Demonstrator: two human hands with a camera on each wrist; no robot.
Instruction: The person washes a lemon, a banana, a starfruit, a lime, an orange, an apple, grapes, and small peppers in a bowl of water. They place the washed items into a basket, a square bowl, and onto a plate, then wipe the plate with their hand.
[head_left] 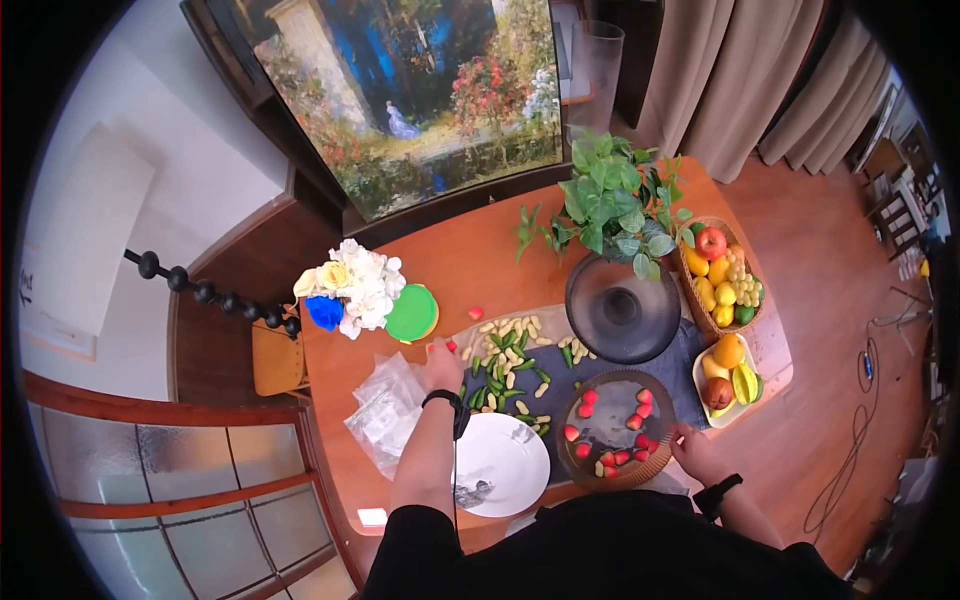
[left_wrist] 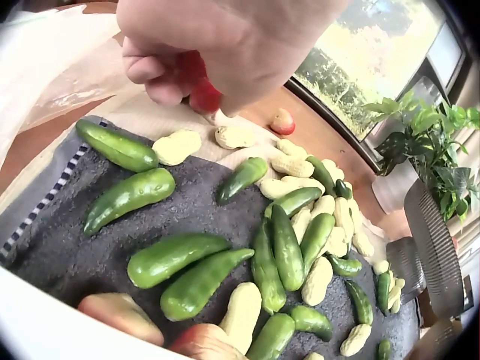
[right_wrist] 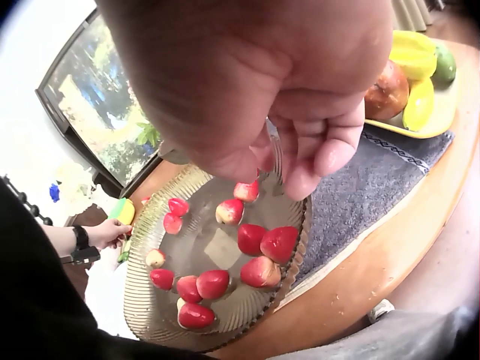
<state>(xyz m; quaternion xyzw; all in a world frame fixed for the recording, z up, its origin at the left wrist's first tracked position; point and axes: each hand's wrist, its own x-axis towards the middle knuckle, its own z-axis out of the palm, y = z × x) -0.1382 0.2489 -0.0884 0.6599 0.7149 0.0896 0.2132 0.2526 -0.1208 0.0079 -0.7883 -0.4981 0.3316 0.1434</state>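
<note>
My left hand [head_left: 440, 368] reaches over the table's left side. In the left wrist view its curled fingers hold small red fruits [left_wrist: 204, 96] just above a beige cloth. Below it, green peppers [left_wrist: 191, 289] and unshelled peanuts [left_wrist: 241, 313] lie scattered on a dark grey towel [left_wrist: 67, 247]. Another red fruit [left_wrist: 282, 121] lies beyond the hand. My right hand [head_left: 698, 455] grips the right rim of a ribbed, clear brownish bowl [right_wrist: 142, 296], fingers curled over the edge. Several red fruits with pale ends [right_wrist: 213, 283] sit in the bowl.
A white plate [head_left: 520, 465] stands left of the bowl, clear plastic bags [head_left: 385, 415] beyond it. Toward the back are a green lid [head_left: 411, 312], white flowers [head_left: 370, 285], a dark glass dish [head_left: 590, 300] and a leafy plant [head_left: 610, 195]. A fruit basket [head_left: 690, 285] stands right.
</note>
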